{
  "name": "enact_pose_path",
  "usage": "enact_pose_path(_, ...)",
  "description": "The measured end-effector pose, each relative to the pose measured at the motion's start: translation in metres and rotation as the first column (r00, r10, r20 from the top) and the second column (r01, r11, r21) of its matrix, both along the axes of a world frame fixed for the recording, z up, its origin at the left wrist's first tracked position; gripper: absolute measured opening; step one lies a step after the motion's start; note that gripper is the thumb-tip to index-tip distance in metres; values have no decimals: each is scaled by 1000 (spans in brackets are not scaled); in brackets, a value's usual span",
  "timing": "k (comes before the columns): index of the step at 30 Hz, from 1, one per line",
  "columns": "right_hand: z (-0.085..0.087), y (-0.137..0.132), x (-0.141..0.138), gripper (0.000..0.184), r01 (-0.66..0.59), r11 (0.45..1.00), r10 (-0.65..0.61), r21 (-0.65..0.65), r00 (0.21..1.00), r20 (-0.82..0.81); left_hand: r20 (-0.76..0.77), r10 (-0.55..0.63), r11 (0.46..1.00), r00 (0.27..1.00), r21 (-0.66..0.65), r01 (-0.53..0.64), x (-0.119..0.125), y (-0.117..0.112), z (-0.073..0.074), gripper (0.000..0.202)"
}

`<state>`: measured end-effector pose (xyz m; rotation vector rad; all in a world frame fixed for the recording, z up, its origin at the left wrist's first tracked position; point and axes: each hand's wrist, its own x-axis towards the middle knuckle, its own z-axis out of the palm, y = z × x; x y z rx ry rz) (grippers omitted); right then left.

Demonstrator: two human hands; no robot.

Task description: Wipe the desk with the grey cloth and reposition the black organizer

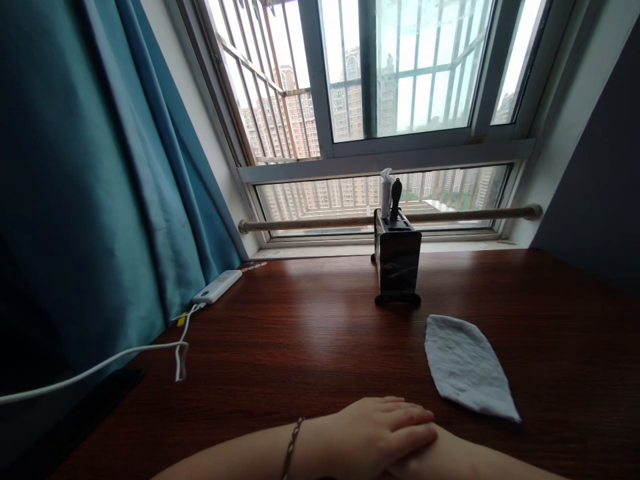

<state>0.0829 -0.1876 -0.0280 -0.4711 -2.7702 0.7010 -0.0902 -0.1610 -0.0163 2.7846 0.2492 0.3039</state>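
Note:
My left hand lies flat at the near edge of the dark wooden table, fingers stretched out and together, resting on my right forearm. A thin bracelet circles my left wrist. My right hand is hidden under the left one or below the picture's edge. A grey cloth lies flat on the table just beyond and to the right of my hands. Farther back stands a dark upright holder with a white item and a dark handle sticking out of its top.
A white power bank with a white cable lies at the table's left side beside a teal curtain. A flat black object sits at the left edge. Behind the table is a barred window with a rail.

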Motion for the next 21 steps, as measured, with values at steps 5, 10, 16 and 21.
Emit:
enact_pose_path(5,2,2,-1,29,30,1000,-30,-1,1000,3,-25,14,1000,1000,7,-13,0,-1,2,45)
enact_pose_path(10,2,9,-3,31,89,996,-88,0,996,4,-54,15,1000,998,-7,-16,0,-1,6,46)
enact_pose_path(16,1,3,-1,29,33,999,-33,-8,999,-2,-19,3,1000,1000,22,-3,0,0,4,45)
enact_pose_path(21,1,1,-1,28,8,1000,-8,-11,1000,-4,-11,10,999,1000,32,-10,0,-1,4,43)
